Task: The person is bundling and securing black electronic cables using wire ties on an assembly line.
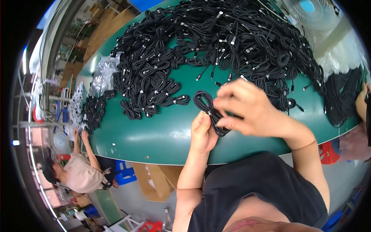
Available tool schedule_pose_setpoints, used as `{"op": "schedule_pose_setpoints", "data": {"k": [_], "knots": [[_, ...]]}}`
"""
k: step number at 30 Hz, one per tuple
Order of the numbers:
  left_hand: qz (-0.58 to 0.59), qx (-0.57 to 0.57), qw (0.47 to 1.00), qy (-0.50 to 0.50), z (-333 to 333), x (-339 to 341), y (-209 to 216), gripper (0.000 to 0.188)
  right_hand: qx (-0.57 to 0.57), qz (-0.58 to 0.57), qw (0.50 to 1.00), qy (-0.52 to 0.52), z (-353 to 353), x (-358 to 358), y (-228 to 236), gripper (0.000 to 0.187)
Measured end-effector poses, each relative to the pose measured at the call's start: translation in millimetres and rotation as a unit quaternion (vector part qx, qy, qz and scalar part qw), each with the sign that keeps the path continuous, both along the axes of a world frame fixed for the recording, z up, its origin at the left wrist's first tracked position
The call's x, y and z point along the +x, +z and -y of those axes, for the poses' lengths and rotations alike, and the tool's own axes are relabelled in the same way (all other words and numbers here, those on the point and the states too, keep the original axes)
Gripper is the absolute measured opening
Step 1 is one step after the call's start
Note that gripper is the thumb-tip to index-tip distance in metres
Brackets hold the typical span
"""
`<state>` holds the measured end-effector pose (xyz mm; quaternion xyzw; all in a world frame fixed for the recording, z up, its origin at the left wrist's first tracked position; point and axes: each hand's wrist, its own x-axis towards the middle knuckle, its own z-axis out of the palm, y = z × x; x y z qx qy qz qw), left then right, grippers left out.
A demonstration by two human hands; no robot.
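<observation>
A coiled black cable is pinched between the thumb and fingers of my left hand, above the near edge of the green table. Something small and light shows at the middle of the coil, where it is gathered. My right hand hovers just right of the coil, its fingers spread and slightly blurred; no grip on the cable shows. Beyond both hands lies a large heap of coiled black cables with silver connectors. To the left, a group of bundled cables is tied at the middle.
The green table curves around me. Clear plastic bags lie at its left, and a fan stands far right. A cardboard box sits below the edge. A co-worker works at left; another person's arm shows at right.
</observation>
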<state>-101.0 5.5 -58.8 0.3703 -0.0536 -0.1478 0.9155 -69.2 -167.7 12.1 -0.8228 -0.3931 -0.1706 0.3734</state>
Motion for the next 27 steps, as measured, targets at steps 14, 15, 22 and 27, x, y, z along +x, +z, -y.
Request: {"op": "schedule_pose_setpoints", "data": {"k": [14, 15, 22, 27], "knots": [[0.128, 0.264, 0.954, 0.055, 35.3, -5.9, 3.0, 0.053, 0.452, -0.399, 0.797, -0.037, -2.5, 31.8, -30.3, 0.029], [0.111, 0.308, 0.942, 0.068, 36.9, -7.3, 3.8, 0.049, 0.444, -0.416, 0.793, -0.030, -3.7, 28.4, -26.1, 0.025], [0.037, 0.169, 0.985, 0.017, 50.8, -9.6, -3.2, 0.026, 0.529, -0.431, 0.731, -0.020, 4.2, 24.2, -28.3, 0.028], [0.021, 0.142, 0.987, -0.065, 62.8, -14.0, 0.7, 0.026, 0.495, -0.495, 0.711, -0.067, 10.6, 22.3, -16.8, 0.039]]}}
